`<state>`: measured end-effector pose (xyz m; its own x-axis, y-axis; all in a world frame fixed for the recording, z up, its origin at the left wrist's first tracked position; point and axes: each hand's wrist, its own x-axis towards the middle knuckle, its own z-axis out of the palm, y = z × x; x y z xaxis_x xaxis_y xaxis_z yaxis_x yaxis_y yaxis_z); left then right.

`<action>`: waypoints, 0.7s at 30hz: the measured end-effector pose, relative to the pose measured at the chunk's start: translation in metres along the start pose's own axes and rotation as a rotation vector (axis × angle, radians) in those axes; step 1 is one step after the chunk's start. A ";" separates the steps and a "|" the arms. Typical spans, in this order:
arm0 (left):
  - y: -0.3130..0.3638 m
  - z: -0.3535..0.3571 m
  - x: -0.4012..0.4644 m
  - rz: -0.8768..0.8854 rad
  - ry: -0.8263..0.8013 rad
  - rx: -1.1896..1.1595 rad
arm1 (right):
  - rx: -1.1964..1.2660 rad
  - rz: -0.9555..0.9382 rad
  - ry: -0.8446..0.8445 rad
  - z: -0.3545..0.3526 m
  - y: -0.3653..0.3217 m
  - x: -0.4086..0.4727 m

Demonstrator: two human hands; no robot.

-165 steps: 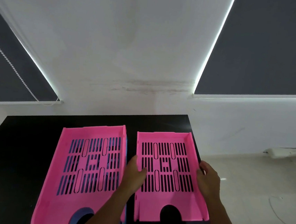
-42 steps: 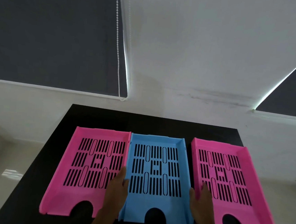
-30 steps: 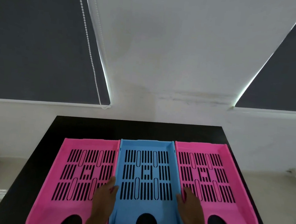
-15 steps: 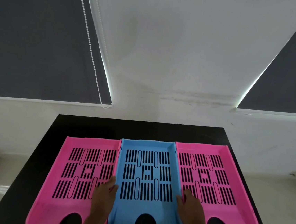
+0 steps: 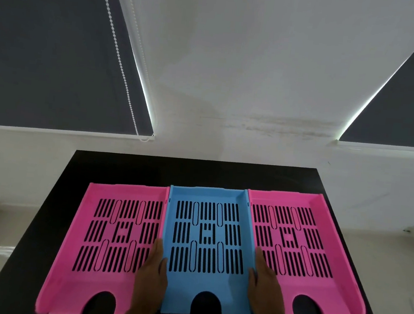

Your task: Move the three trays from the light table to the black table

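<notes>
Head view: blue tray (image 5: 207, 248) now sits flush between left pink tray (image 5: 106, 243) and right pink tray (image 5: 300, 249) on black table (image 5: 129, 169); gap to right tray, open a second ago, closed. Left hand (image 5: 150, 275) and right hand (image 5: 264, 286) clamp blue tray's side walls. All three trays empty. Task looks nearly done; only release remains.

On the black table (image 5: 124, 169), the blue tray (image 5: 203, 288) lies flat with a pink tray touching each side: the left pink tray (image 5: 68, 277) and the right pink tray (image 5: 326, 295). The left hand (image 5: 150, 275) and right hand (image 5: 264, 286) each grip one side wall of the blue tray near its front end.
</notes>
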<state>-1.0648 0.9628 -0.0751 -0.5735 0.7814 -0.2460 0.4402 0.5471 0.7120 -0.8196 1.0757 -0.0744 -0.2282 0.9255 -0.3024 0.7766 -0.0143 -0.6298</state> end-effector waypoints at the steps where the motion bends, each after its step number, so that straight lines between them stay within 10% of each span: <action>1: 0.001 0.001 0.002 -0.009 0.004 -0.002 | 0.001 0.003 0.012 0.001 -0.003 0.001; 21: 0.021 0.003 0.101 0.092 0.006 -0.060 | -0.066 0.011 0.127 0.007 -0.031 0.086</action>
<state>-1.1113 1.0541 -0.0875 -0.5368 0.8256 -0.1739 0.4487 0.4539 0.7698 -0.8669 1.1533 -0.0858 -0.1464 0.9659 -0.2137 0.8167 -0.0039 -0.5771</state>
